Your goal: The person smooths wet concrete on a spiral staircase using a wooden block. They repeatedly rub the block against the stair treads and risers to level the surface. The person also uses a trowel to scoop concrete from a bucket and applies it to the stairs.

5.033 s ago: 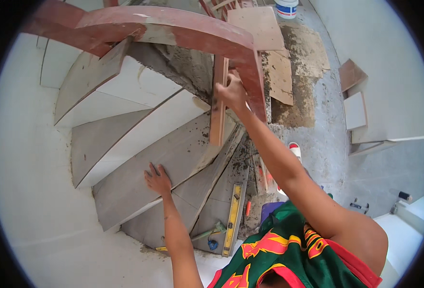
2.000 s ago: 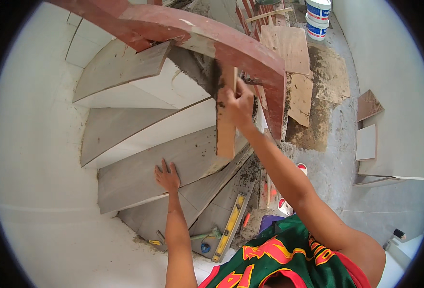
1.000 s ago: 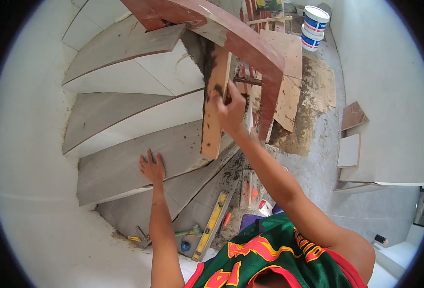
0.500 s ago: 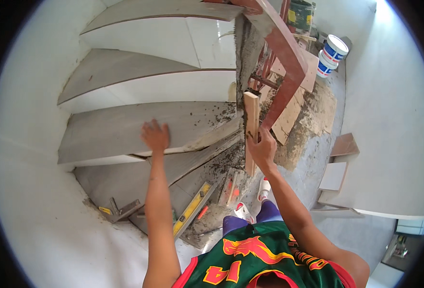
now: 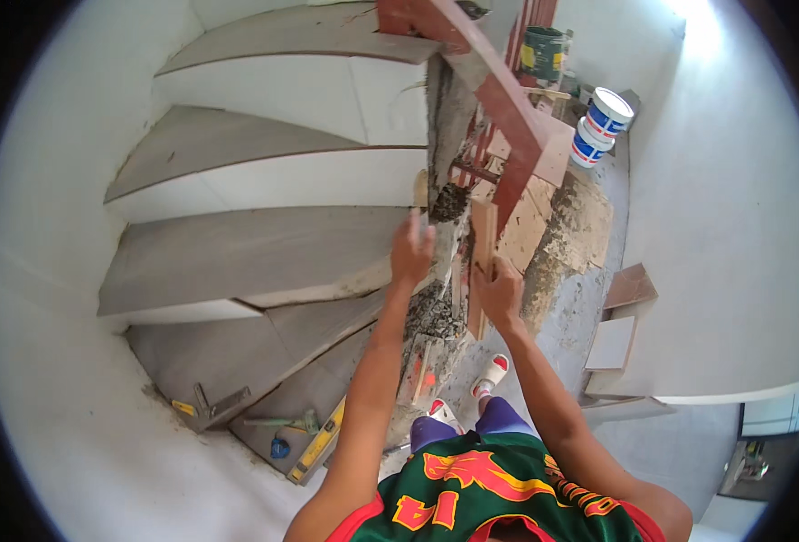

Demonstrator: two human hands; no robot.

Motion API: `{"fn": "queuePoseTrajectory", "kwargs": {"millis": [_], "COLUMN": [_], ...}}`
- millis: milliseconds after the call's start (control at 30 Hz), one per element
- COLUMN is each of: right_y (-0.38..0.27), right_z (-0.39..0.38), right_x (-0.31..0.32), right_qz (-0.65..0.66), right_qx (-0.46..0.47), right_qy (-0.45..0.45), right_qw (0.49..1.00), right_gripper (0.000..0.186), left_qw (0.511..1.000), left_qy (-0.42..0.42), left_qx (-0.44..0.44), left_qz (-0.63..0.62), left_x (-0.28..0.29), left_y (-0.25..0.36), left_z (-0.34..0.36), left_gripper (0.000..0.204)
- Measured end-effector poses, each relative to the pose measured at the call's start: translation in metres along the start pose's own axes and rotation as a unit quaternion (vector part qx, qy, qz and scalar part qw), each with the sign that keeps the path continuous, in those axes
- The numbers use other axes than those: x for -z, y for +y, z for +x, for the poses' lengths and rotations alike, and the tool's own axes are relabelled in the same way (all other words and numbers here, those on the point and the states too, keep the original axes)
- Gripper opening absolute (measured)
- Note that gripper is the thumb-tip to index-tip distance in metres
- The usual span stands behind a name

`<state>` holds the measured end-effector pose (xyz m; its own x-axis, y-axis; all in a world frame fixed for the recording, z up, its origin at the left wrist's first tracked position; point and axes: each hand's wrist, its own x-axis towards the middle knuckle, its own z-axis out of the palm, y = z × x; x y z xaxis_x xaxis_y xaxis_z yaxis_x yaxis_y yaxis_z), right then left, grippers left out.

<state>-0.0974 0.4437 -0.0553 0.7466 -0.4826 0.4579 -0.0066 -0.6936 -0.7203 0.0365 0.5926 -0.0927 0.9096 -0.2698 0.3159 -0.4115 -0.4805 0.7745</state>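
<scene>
My left hand [image 5: 412,249] is at the right end of a grey stair tread [image 5: 264,246], its fingers stretched out and a little blurred, with nothing seen in them. My right hand [image 5: 500,291] grips a narrow wooden board [image 5: 484,230], which stands nearly upright along the open side of the stairs. Dark wet mortar [image 5: 449,202] is heaped just beyond the board's upper end. More loose mortar crumbs [image 5: 434,312] lie below my left hand, next to the lower steps.
A reddish steel stringer [image 5: 519,135] rises beside the stairs. On the lowest step are a yellow spirit level [image 5: 320,440], a metal square [image 5: 208,404] and a hammer-like tool [image 5: 282,422]. White buckets [image 5: 609,113] and tile pieces [image 5: 609,343] stand at the right.
My left hand has swept right across the tread to its end, and the dark crumbs there are gone from its surface. My right hand still holds the board. The view has shifted slightly.
</scene>
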Motion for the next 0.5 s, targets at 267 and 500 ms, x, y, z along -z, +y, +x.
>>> {"fn": "queuePoseTrajectory", "kwargs": {"millis": [267,500], "right_y": [-0.027,-0.151], "right_z": [-0.008,0.035], "right_x": [-0.039,-0.021], "right_qz": [-0.005,0.068], "right_qx": [0.048,0.186], "right_qy": [-0.068,-0.042], "right_qw": [0.996,0.979], "right_gripper": [0.03,0.044], "left_qw": [0.952,0.938], "left_qy": [0.115,0.191], "left_qx": [0.014,0.19], "left_qz": [-0.282,-0.219], "left_x": [0.043,0.091], "left_y": [0.058,0.012], "left_z": [-0.058,-0.157], "left_gripper": [0.072,0.072]}}
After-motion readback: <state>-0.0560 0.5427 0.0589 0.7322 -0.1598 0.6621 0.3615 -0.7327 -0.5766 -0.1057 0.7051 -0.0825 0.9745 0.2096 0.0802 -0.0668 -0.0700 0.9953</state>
